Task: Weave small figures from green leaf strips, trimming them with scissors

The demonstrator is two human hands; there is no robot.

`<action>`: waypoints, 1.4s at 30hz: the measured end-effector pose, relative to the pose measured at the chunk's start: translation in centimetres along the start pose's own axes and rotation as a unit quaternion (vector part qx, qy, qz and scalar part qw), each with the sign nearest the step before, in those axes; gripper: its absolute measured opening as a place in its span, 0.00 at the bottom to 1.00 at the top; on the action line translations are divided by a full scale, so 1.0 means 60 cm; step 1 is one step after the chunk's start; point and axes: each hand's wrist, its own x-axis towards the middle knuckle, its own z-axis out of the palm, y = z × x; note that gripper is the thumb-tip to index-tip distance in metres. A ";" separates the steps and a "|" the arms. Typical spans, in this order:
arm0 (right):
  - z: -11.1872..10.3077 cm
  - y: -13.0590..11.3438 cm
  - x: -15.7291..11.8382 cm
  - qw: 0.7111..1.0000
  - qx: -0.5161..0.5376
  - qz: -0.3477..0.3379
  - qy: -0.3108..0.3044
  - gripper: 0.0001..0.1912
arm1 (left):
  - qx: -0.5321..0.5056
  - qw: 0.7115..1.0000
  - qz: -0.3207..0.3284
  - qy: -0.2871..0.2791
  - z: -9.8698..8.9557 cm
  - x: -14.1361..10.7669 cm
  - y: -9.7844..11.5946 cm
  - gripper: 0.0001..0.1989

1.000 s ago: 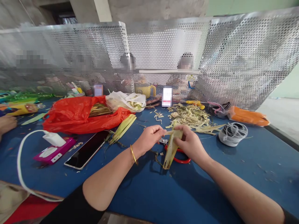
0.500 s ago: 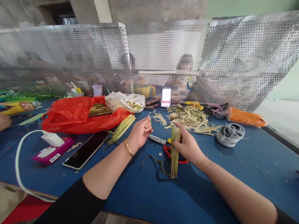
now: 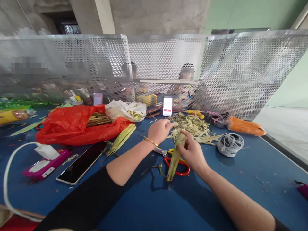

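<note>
My right hand (image 3: 193, 152) is closed around a flat, pale green, dried leaf strip (image 3: 175, 160), which it holds at a tilt with the lower end toward me. Behind the strip lie scissors with red and yellow handles (image 3: 185, 171), partly covered. Over the near left edge of a heap of shredded leaf scraps (image 3: 194, 126) is my left hand (image 3: 159, 131), a gold bangle on its wrist. Its fingers are curled together; whether a scrap is between them is hidden. A dark, withered leaf piece (image 3: 160, 168) shows beside the strip's lower end.
On the blue table (image 3: 134, 205) are a red plastic bag (image 3: 69, 122) of leaves, loose leaf strips (image 3: 122, 139), a phone (image 3: 80, 163) and a purple power strip (image 3: 48, 165). To the right are a grey cord coil (image 3: 230, 144) and an orange packet (image 3: 245, 125). A perforated metal screen (image 3: 163, 54) stands behind.
My left hand has moved forward and right to the scrap heap. The leaf strip in my right hand has tilted, its lower end swinging left. The view has shifted slightly.
</note>
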 end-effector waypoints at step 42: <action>-0.009 -0.010 0.039 0.998 0.007 -0.047 -0.039 0.15 | -0.154 0.981 -0.116 0.019 -0.004 -0.050 -0.005 0.08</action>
